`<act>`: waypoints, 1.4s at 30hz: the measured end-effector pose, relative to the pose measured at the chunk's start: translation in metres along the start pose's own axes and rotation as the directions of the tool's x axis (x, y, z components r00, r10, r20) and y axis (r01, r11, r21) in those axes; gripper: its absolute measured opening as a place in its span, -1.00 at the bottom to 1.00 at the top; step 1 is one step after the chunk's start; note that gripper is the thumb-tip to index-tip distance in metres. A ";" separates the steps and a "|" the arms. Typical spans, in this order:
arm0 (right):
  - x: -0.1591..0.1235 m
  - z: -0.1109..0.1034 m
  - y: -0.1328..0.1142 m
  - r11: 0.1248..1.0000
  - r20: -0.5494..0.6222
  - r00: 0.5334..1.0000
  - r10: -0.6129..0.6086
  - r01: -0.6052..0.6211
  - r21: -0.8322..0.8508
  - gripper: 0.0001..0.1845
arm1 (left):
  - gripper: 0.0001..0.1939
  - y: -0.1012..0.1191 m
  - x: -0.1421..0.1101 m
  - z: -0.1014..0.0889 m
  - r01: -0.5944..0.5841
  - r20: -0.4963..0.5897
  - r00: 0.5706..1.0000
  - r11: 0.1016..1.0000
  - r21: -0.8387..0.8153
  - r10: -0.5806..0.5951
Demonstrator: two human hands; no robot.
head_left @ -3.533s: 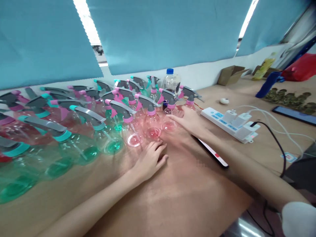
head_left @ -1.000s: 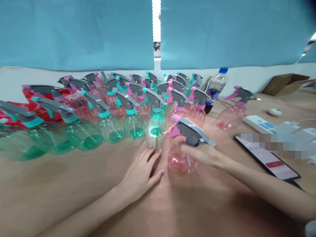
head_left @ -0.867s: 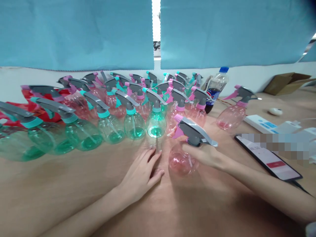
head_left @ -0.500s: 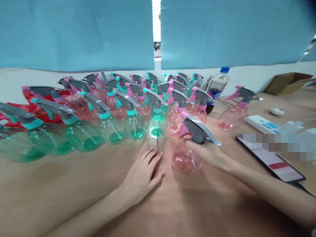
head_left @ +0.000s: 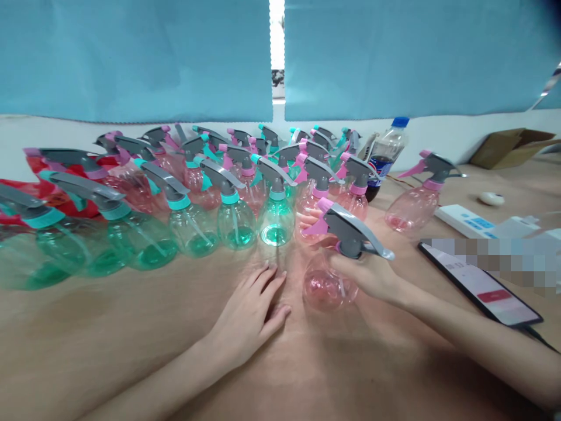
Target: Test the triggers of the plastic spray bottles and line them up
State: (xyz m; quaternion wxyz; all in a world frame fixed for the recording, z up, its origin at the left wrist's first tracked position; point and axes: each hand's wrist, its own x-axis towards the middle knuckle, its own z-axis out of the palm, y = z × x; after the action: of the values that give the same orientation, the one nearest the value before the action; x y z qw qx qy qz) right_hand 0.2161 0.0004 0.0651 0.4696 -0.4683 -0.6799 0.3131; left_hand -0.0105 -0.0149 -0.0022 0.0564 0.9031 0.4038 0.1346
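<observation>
My right hand [head_left: 366, 272] is wrapped round the neck of a pink spray bottle [head_left: 326, 286] with a grey and pink trigger head [head_left: 350, 233], held just in front of the rows. My left hand [head_left: 249, 316] lies flat on the wooden table [head_left: 109, 333], fingers stretched out, holding nothing, just left of that bottle. Right behind its fingertips stands a green spray bottle [head_left: 276, 219], part of a crowd of several green and pink spray bottles [head_left: 193, 199].
A lone pink spray bottle [head_left: 416, 199] stands to the right, with a cola bottle [head_left: 385, 155] behind the rows. A phone [head_left: 480, 286], a white power strip [head_left: 468, 219], a small white round object [head_left: 489, 199] and a cardboard box [head_left: 508, 146] lie at the right. Blue blinds hang behind.
My right hand took a pink bottle from the rows and brought it forward near my left hand; over the last second it shifted slightly right. The left hand stayed flat.
</observation>
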 end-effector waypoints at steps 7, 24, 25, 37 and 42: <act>0.000 0.000 -0.004 1.000 -0.013 1.000 -0.006 0.006 -0.013 -0.94 | -0.52 0.001 0.001 -0.001 0.008 0.009 1.000 1.000 0.006 -0.008; 0.000 -0.001 0.001 0.998 0.027 0.998 0.057 -0.058 0.024 -0.84 | -0.52 0.002 0.000 -0.002 0.007 0.020 1.000 1.000 0.013 -0.007; 0.001 -0.001 0.002 0.997 0.033 0.997 0.064 -0.065 0.029 -0.85 | -0.52 0.002 0.000 -0.002 0.007 0.018 1.000 1.000 0.014 -0.007; 0.001 -0.001 -0.001 0.995 0.074 0.994 0.080 -0.084 0.052 -0.86 | -0.54 0.003 0.001 -0.003 0.010 0.019 1.000 1.000 0.009 -0.010; 0.001 -0.001 0.000 0.996 0.059 0.994 0.089 -0.090 0.020 -0.92 | -0.55 0.002 0.001 -0.004 0.004 0.011 1.000 1.000 0.016 -0.004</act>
State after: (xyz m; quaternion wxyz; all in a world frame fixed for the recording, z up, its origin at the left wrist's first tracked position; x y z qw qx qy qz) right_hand 0.2168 0.0018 0.0656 0.4403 -0.4839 -0.6679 0.3548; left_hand -0.0093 -0.0151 0.0018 0.0517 0.9035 0.4064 0.1261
